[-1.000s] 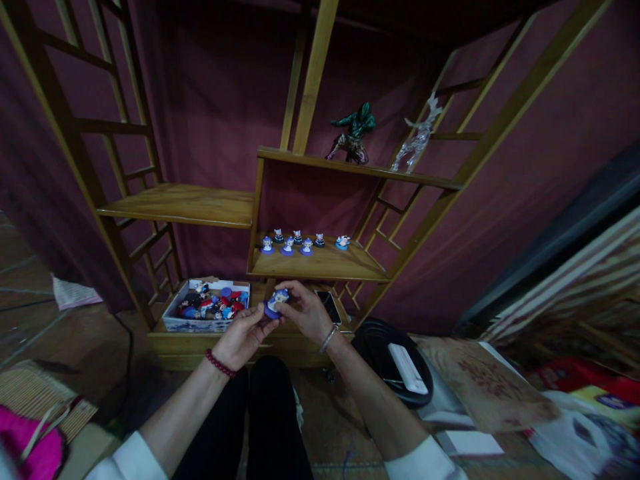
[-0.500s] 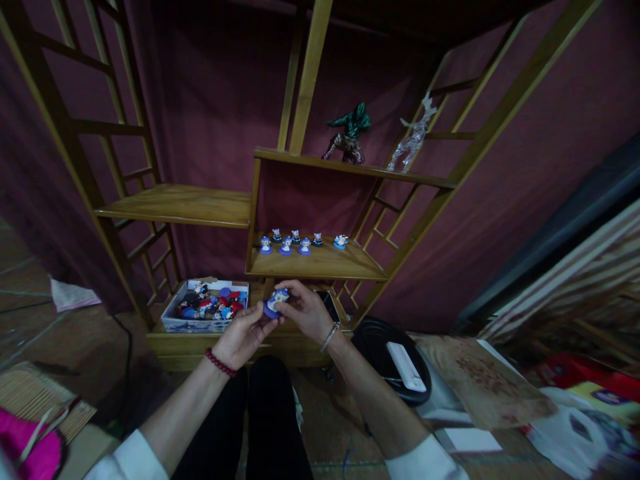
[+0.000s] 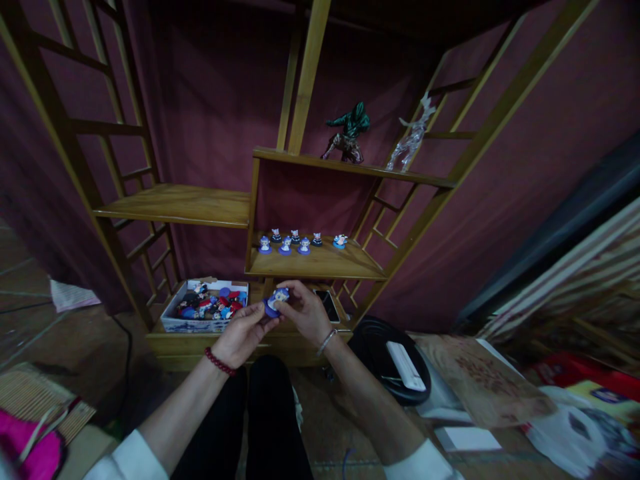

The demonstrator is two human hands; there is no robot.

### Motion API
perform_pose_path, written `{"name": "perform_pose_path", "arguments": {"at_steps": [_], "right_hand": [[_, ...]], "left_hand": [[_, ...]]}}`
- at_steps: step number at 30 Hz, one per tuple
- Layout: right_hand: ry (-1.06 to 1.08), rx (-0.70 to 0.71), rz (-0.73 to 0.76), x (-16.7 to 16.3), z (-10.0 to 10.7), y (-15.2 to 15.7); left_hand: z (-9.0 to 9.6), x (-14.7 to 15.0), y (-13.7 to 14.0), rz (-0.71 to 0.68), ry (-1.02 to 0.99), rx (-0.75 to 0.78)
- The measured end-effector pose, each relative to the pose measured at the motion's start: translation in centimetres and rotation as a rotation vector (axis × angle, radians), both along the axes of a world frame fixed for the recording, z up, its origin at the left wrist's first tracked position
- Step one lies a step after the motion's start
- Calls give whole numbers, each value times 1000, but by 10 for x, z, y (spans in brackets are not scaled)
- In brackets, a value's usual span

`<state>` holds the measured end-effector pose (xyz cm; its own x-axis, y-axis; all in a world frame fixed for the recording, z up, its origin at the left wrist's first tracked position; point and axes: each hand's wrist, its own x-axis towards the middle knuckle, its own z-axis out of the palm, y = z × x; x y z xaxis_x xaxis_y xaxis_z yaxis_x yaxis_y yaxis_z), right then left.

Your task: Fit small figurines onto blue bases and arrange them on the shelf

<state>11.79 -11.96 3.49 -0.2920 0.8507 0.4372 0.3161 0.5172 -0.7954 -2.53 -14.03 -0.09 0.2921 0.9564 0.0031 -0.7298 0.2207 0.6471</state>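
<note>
Tilting its long axis toward the upper right, the purple figurine (image 3: 277, 301) is held just lower-left of frame centre (both hands touch it): left hand (image 3: 244, 335) pinched at its base, right hand (image 3: 309, 316) closed around its head end.

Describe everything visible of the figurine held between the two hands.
The figurine is small, with a purple-blue head, a whitish body and a round purple base; it looks like smooth plastic. It leans, base toward the lower left, head toward the upper right. The left hand pinches it by the base, while the right hand's fingers touch its upper part. Finer features are too small to read.
</note>
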Motion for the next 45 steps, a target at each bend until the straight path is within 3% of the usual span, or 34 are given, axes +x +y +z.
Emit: {"name": "perform_pose_path", "arguments": {"at_steps": [6, 21, 33, 45], "right_hand": [[30, -12, -40, -2, -2, -2], [-51, 30, 31, 4, -2, 1], [-59, 24, -144, -4, -14, 2], [-69, 19, -192, -3, -14, 0]], "left_hand": [[-1, 2, 1, 35, -8, 35], [3, 2, -3, -4, -12, -56], [-3, 6, 1, 76, -5, 11], [-2, 8, 1, 110, 92, 84]]}}
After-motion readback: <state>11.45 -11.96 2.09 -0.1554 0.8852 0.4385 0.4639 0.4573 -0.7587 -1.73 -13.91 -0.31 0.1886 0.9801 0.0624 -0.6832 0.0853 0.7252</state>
